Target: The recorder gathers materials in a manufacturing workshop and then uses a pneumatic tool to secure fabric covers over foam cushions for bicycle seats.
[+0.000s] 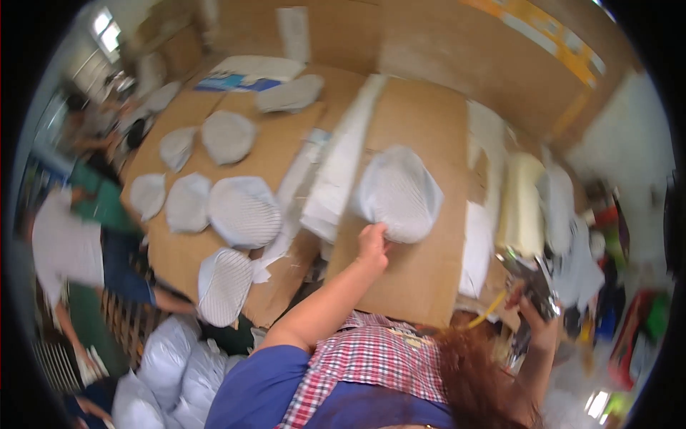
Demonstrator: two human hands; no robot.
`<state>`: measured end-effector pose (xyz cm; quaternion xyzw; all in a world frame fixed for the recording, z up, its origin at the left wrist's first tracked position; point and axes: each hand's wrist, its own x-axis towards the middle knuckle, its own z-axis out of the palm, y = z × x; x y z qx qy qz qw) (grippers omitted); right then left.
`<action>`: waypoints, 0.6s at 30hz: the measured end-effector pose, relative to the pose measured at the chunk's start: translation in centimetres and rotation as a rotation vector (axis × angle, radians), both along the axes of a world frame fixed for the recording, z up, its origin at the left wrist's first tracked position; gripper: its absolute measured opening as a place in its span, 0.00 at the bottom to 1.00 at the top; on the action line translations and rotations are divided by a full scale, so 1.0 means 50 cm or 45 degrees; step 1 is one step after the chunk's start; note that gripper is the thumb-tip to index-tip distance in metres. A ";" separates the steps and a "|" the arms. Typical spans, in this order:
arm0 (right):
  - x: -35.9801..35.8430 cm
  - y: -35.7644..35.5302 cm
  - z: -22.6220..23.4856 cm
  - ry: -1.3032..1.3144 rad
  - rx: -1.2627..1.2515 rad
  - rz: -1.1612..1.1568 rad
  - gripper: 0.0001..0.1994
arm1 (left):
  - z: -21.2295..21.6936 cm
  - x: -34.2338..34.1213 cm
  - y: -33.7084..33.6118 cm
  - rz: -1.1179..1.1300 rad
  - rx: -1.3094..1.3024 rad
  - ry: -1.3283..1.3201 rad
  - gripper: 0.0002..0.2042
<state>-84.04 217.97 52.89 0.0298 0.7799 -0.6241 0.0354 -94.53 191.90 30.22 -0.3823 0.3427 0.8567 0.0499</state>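
White padded pieces (243, 211) crowd the cardboard table (421, 279) beside stacked strips (343, 164).

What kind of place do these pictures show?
Probably a small workshop for sewing or cutting fabric pieces. Many pale rounded fabric pieces lie on a cardboard-covered table, white stuffed bags are piled beside it, and another person works nearby.

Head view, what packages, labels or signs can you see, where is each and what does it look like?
Flat package: far left of the cardboard table, rectangular, white and blue.
Paper sheet: on the back cardboard wall, upright, white.
Strip sign: upper right on the wall, long, orange-yellow.
Stuffed bags: lower left floor, rounded, pale blue-white.
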 end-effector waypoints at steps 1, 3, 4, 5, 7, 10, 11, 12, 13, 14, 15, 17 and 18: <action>0.003 0.017 -0.018 0.040 -0.006 0.020 0.16 | 0.044 -0.013 -0.019 0.021 0.082 0.131 0.08; 0.011 -0.013 -0.026 0.101 -0.091 -0.056 0.14 | 0.121 -0.032 -0.091 0.032 0.381 0.309 0.11; 0.014 -0.026 -0.039 0.102 -0.092 -0.085 0.15 | 0.182 -0.036 -0.126 0.065 0.463 0.342 0.12; 0.005 -0.044 -0.054 0.102 -0.102 -0.114 0.15 | 0.236 -0.036 -0.170 0.097 0.537 0.376 0.13; -0.020 -0.111 -0.063 0.062 -0.149 -0.051 0.13 | 0.275 -0.040 -0.275 0.120 0.543 0.483 0.11; -0.050 -0.182 -0.087 -0.075 -0.132 -0.014 0.12 | 0.276 -0.088 -0.450 0.229 0.462 0.559 0.10; -0.058 -0.199 -0.088 -0.113 -0.113 0.016 0.12 | 0.289 -0.127 -0.504 0.198 0.418 0.590 0.09; -0.062 -0.208 -0.092 -0.129 -0.093 0.032 0.15 | 0.293 -0.174 -0.558 0.184 0.401 0.637 0.09; -0.075 -0.236 -0.097 -0.125 -0.101 0.044 0.15 | 0.297 -0.218 -0.622 0.226 0.347 0.676 0.08; -0.084 -0.261 -0.099 -0.076 -0.121 0.064 0.16 | 0.314 -0.262 -0.671 0.249 0.318 0.767 0.08; -0.092 -0.283 -0.099 -0.030 -0.141 0.090 0.17 | 0.327 -0.310 -0.733 0.352 0.242 0.799 0.08; -0.098 -0.315 -0.089 -0.033 -0.091 0.069 0.19 | 0.373 -0.400 -0.852 0.468 0.116 0.970 0.07; -0.105 -0.334 -0.087 -0.070 -0.034 0.093 0.20 | 0.398 -0.416 -0.904 0.536 0.112 1.093 0.08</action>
